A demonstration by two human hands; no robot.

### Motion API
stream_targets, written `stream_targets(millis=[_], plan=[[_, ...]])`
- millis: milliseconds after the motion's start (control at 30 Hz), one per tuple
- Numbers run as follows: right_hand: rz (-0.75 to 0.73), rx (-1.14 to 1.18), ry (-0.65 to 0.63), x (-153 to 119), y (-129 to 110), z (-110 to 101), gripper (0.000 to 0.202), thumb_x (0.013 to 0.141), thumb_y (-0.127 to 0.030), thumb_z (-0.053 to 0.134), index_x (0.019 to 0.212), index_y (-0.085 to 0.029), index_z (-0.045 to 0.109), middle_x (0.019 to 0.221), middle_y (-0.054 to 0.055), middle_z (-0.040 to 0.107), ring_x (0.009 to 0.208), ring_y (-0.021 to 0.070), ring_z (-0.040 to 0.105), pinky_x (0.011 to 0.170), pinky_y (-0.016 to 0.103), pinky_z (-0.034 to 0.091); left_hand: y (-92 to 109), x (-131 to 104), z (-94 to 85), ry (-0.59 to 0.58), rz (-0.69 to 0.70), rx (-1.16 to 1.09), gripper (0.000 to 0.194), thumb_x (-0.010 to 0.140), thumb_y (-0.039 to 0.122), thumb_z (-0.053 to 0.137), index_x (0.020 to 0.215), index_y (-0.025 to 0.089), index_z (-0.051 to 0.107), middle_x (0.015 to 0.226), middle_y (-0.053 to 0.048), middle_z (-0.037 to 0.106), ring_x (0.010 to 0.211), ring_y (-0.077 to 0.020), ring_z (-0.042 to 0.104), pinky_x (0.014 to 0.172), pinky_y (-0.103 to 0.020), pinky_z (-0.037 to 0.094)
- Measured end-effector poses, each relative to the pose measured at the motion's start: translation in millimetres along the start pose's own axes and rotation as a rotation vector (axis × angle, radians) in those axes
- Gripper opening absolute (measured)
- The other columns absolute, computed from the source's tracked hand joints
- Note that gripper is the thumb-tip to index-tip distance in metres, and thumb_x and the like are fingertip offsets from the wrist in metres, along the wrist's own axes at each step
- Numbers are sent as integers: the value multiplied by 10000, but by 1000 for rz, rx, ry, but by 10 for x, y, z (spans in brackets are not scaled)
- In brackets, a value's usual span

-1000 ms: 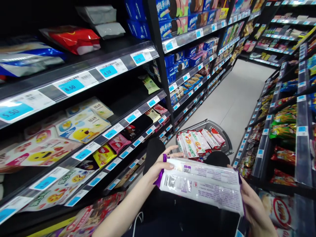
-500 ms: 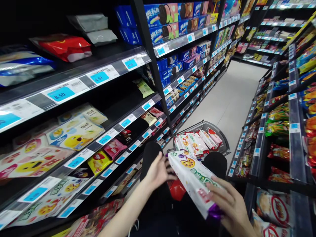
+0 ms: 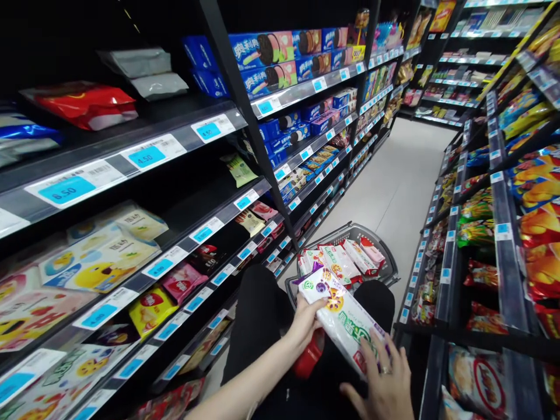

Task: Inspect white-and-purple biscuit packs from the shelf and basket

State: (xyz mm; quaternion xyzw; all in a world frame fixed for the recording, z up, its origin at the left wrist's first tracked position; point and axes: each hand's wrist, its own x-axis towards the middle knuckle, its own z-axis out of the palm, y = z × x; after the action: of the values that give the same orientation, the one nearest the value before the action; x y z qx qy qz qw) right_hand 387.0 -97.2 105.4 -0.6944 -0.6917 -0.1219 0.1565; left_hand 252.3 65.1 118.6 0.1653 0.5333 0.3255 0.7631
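One pack (image 3: 343, 319), lower centre: left hand (image 3: 305, 322) grips far end, right hand (image 3: 387, 376) spread open over near end; squeeze gently.

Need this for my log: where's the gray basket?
In the head view, right of centre, the gray basket sits in the aisle, just beyond the white packet in the left hand.

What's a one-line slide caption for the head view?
Left hand holds a white snack packet, right hand over its near end; beyond, a gray basket holds similar packets.
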Motion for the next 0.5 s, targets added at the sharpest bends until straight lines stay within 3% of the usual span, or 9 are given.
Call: stream_targets(millis=[100,167,233,300,367,433,500], plan=[[145,-150,18,139,-152,251,484,806,-249,544,1265,-108,482,1286,190,499,1142,426,443,913,623,345,-83,159,255,4,30,68,741,621,208,766,1200,227,304,1113,-119,594,886,-264,660,657,-375,565],[199,-220,-5,303,-104,423,432,826,-136,468,1256,-97,497,1264,202,513,1079,404,500,883,587,388,-85,304,440,2,49,124,824,629,232,768,1257,220,235,1139,-146,574,862,-268,657,620,-381,563],[202,-235,-53,499,110,609,393,839,-86,415,1214,-94,531,1209,198,549,1005,347,548,822,479,446,-1,428,590,-74,43,199,902,627,277,781,1309,211,195,1177,-172,547,849,-270,651,590,-380,559],[256,-187,-134,720,449,822,372,859,-90,378,1194,-92,539,1150,182,575,1003,308,548,780,393,454,167,451,646,-261,27,332,877,653,356,766,1342,196,248,1190,-182,541,856,-263,645,567,-340,551],[384,-87,-166,957,826,1073,356,872,-91,338,1155,-89,554,1056,171,603,969,277,557,764,361,440,364,322,549,-502,9,535,734,735,457,675,1340,175,370,1152,-176,576,864,-252,642,570,-303,541],[452,-38,-156,1185,1148,1344,316,868,-92,327,1020,-75,603,898,171,618,841,265,587,660,344,427,524,59,271,-668,7,764,604,810,522,552,1305,182,491,1096,-155,625,878,-250,640,657,-335,544],[511,20,-123,1381,1348,1583,315,852,-70,307,856,-51,621,718,161,589,671,244,586,559,328,398,613,-257,-177,-652,128,975,495,799,492,579,1231,252,589,1112,-99,645,991,-255,604,889,-400,482]])
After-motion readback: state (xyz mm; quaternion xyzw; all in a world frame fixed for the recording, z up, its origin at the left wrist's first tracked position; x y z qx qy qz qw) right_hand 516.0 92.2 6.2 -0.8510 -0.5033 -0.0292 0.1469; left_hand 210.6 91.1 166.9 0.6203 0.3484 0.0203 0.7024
